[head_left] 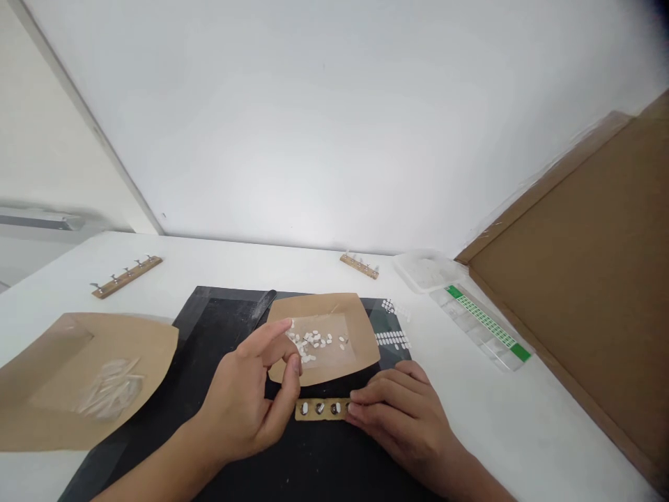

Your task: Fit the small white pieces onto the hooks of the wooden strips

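Observation:
My left hand hovers over the near left side of a brown paper tray, index finger stretched out and the others curled. A small pale spot shows by that fingertip; I cannot tell if it is stuck there. The tray holds small white oval pieces. Below the tray, a short wooden strip with a row of round metal fittings lies on the black mat. Some fittings bear white ovals. My right hand grips the strip's right end, its fingers covering that part.
At left, another paper tray contains clear plastic slivers. Two wooden strips with upright metal pieces, one at left and one behind, stand farther back. White oval sticker sheets, a green-labelled clear bag and cardboard are at right.

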Demonstrator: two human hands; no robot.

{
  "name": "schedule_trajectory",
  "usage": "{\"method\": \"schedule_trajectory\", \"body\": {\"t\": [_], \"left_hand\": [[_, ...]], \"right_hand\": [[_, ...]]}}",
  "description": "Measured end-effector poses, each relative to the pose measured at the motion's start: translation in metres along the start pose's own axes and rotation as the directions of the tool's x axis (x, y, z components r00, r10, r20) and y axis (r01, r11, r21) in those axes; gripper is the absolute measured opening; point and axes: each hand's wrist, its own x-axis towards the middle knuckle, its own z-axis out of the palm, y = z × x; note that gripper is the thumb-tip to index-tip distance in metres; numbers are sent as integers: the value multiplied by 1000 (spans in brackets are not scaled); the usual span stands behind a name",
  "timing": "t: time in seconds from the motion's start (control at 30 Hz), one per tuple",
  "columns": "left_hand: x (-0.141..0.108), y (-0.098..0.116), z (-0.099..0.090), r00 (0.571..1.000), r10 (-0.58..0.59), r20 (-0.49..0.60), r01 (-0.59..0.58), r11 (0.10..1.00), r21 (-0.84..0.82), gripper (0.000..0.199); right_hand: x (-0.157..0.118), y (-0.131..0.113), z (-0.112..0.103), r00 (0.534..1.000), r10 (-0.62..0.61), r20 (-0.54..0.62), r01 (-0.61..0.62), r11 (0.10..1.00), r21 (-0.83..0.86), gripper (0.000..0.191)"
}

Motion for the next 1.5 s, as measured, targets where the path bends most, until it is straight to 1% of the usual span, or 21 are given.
{"method": "schedule_trajectory", "body": {"t": [0.1,0.27,0.4,0.53,0.63,0.87,1.0,1.03,1.1,1.23,1.5], "left_hand": [[0,-1,1,1000,11,-11,-11,1000,-4,57],[1,-1,1,1000,-16,27,14,998,67,22],[1,-1,0,999,-14,30,11,996,90,11],[1,-1,-1,998,-32,50,26,993,118,10],[0,-3,1,998,-40,43,34,991,132,8],[0,-7,5,999,30,17,-32,987,157,8],[0,-6,4,998,64,-15,-61,985,163,24],[0,-6,4,997,71,-18,-67,983,168,25],[-1,-7,4,997,76,-3,-74,980,184,19],[-1,-9,5,999,44,22,-48,979,199,10],[-2,-10,7,999,43,19,-45,982,183,8]], "right_hand": [[-2,-1,3,1000,-8,8,8,999,-51,13],[-6,-5,7,1000,-10,-1,9,993,-114,16],[-6,-10,9,1000,10,2,-9,990,-143,18],[-7,-10,11,1000,10,-7,-11,987,-160,19],[-7,-9,12,1000,12,4,-11,987,-161,20],[-6,-8,13,999,4,-34,-7,997,-82,17],[-8,-5,13,1000,18,-25,-19,999,-47,15],[-9,-4,13,999,28,-21,-29,999,-34,15],[-9,-2,13,999,47,-12,-47,999,-5,14],[-7,0,12,998,68,-2,-68,997,43,13],[-7,2,10,995,91,-49,-88,994,62,16]]}}
